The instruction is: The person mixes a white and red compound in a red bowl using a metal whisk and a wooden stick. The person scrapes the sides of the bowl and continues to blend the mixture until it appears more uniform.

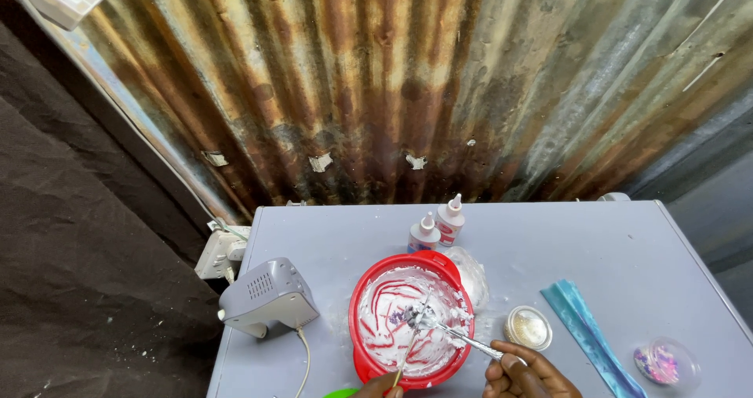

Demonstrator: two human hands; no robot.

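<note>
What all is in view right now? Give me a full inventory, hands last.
Bowl: one, red, smeared with white foamy mix, front centre of table.
Squeeze bottles: two, white with nozzle caps, behind the bowl.
Clear plastic bag: one, right of the bowl.
Hand mixer: one, grey, corded, left of the bowl.
Round jar: one, gold glitter inside, right of the bowl.
Strip: one, teal, shiny, right side.
Small clear tub: one, pink and purple bits, far right.
Table: one, pale grey.
Corrugated metal wall: rusty, behind the table.
Power strip: one, white, off the table's left edge.
Left hand: holds a thin stick in the mix.
Right hand: holds a metal utensil in the mix.
</note>
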